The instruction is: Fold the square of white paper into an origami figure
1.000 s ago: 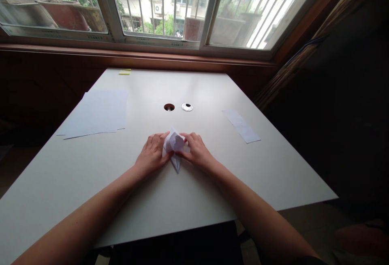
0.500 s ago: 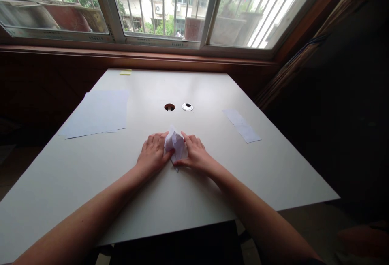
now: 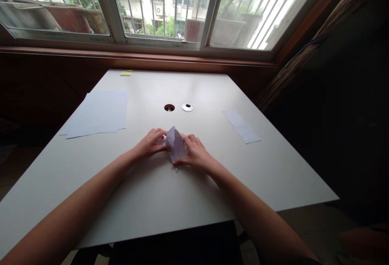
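Observation:
A small folded white paper piece (image 3: pixel 174 145), pointed at its near end, lies on the white table (image 3: pixel 170 200) between my hands. My left hand (image 3: pixel 150 143) is at its left edge, fingers curled and pinching the upper left part of the paper. My right hand (image 3: pixel 196 153) rests on its right side, fingers pressed together on the paper and thumb near the lower point. Part of the paper is hidden under my fingers.
A stack of white sheets (image 3: pixel 97 113) lies at the table's left. Two narrow paper strips (image 3: pixel 241 126) lie at the right. A cable hole (image 3: pixel 169 107) and its round cap (image 3: pixel 187 107) sit beyond my hands. A yellow sticky pad (image 3: pixel 125 73) is by the far edge under the window.
My left hand has slid up and left, from covering the paper's left side to pinching its upper edge. The paper now shows a flatter, smoother face. My right hand has barely moved.

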Demonstrator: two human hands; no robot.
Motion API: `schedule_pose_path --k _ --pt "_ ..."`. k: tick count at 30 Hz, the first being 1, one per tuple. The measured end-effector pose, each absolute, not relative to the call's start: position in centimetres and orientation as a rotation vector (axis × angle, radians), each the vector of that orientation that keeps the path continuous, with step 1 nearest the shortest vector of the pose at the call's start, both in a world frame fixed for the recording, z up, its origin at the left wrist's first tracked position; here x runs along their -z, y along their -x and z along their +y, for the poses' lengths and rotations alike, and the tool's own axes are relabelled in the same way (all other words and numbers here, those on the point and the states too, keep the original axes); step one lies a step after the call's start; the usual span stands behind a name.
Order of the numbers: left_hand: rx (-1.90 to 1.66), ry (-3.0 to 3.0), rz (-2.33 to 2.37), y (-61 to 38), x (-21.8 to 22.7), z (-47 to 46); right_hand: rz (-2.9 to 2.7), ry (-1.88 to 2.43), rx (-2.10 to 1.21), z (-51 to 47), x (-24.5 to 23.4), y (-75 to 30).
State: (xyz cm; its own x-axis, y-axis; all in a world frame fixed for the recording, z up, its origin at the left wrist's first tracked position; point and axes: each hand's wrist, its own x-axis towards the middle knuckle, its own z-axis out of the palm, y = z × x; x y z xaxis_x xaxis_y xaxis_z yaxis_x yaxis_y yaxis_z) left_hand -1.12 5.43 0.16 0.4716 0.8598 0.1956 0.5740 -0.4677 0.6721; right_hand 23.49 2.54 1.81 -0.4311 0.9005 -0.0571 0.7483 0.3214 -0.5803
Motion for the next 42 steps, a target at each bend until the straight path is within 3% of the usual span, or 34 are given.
schedule_pose_path --k 25,42 --pt "-0.715 -1.737 0.832 -0.2 -2.4 7.1 -2.359 1.415 -0.788 2.7 -2.0 -23.9" --pt "-1.030 -1.708 0.984 -2.4 -5.8 6.1 -2.366 1.411 -0.797 2.7 -2.3 -24.2"
